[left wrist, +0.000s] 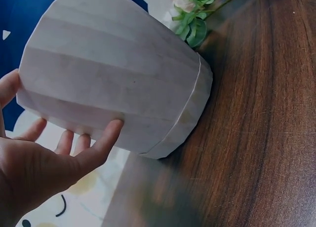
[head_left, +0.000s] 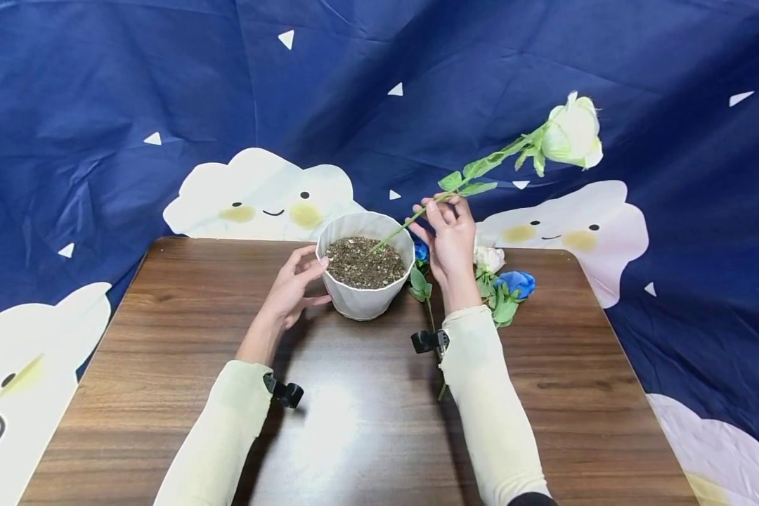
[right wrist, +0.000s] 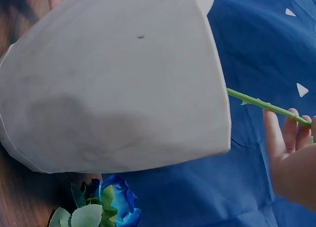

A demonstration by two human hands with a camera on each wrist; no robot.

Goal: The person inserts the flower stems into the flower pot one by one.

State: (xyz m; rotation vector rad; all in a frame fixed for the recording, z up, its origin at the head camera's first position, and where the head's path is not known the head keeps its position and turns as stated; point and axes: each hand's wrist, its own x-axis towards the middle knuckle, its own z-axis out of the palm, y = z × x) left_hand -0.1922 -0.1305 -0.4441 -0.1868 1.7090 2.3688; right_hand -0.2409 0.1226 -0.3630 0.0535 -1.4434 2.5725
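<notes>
Over pot (head_left: 362, 303), rose (head_left: 481, 167) aslant up-right

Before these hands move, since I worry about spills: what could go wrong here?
The white rose slants well past the rim of the white flowerpot, so it might topple if the right hand lets go. The left hand touches one side of the pot, so a hard push could spill potting soil. A blue rose beside the pot could get crushed.

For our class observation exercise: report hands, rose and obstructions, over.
Left hand touching white pot. Right hand pinching rose stem. Rose tilted, stem's lower tip at soil. No obstruction seen; other flowers lie right of pot.
</notes>
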